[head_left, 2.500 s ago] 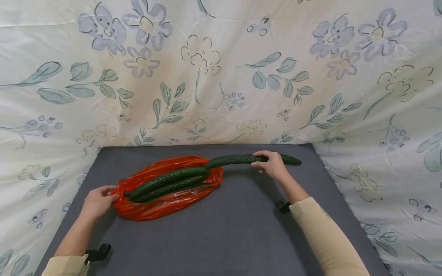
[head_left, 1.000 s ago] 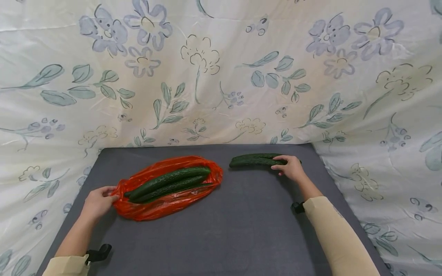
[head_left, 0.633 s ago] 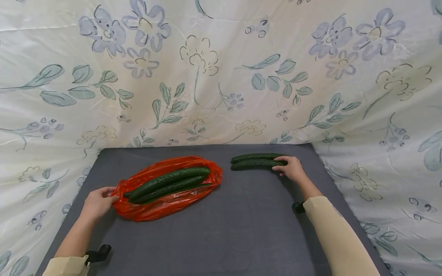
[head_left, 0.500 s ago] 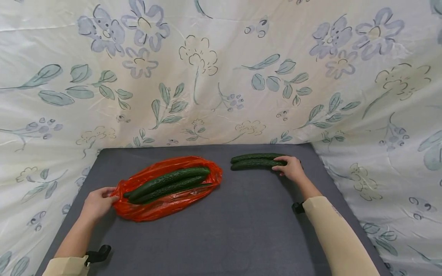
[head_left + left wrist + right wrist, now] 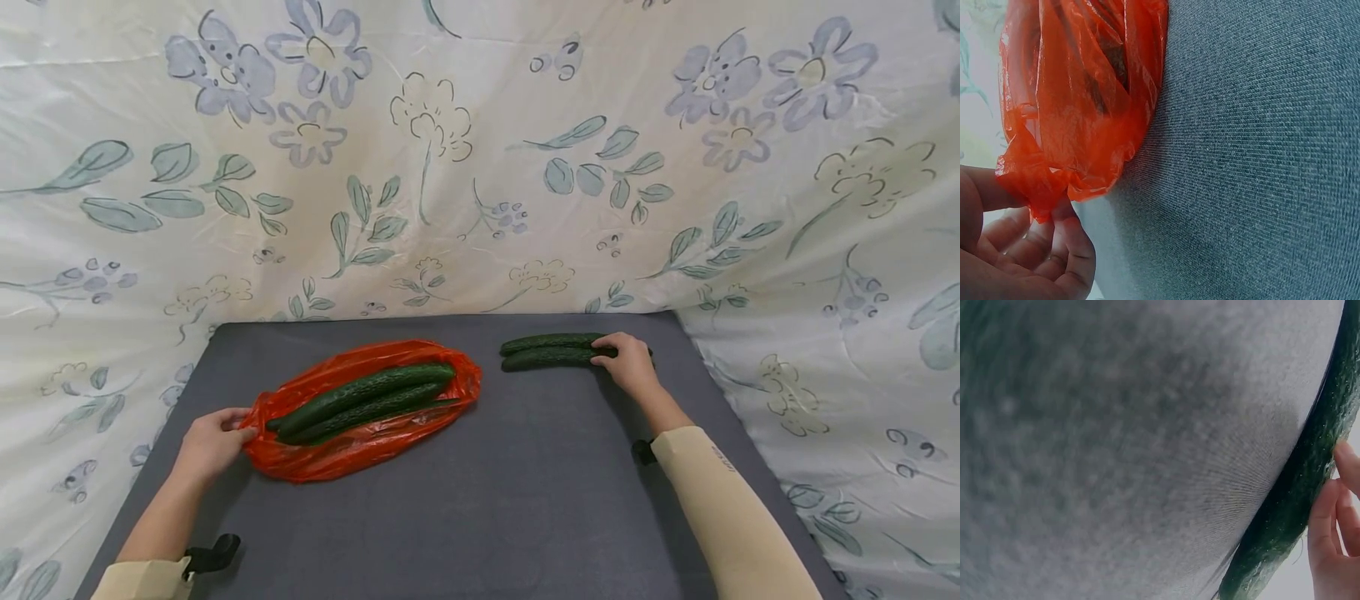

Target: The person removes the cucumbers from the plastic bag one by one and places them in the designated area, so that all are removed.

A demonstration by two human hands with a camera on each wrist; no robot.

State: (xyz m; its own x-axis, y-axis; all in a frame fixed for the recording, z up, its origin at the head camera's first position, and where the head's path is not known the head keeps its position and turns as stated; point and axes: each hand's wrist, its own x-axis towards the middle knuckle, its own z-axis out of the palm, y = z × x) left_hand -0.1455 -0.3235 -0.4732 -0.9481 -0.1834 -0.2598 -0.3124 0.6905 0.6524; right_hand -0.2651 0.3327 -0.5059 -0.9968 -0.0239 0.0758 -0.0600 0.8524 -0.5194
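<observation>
Two cucumbers [image 5: 550, 357] lie side by side on the far right part of our grey desk [image 5: 487, 483]. Our right hand [image 5: 632, 364] is at their right-hand portion, its fingertips touching one of them; whether they grip it, we cannot tell. With our left hand [image 5: 210, 446] we pinch the gathered left end of a red plastic bag [image 5: 322, 464], which lies on the desk to the left of that pair, apart from it. Red plastic surrounds at least two more cucumbers [image 5: 367, 390]. Behind hangs a floral cloth [image 5: 427, 192].
</observation>
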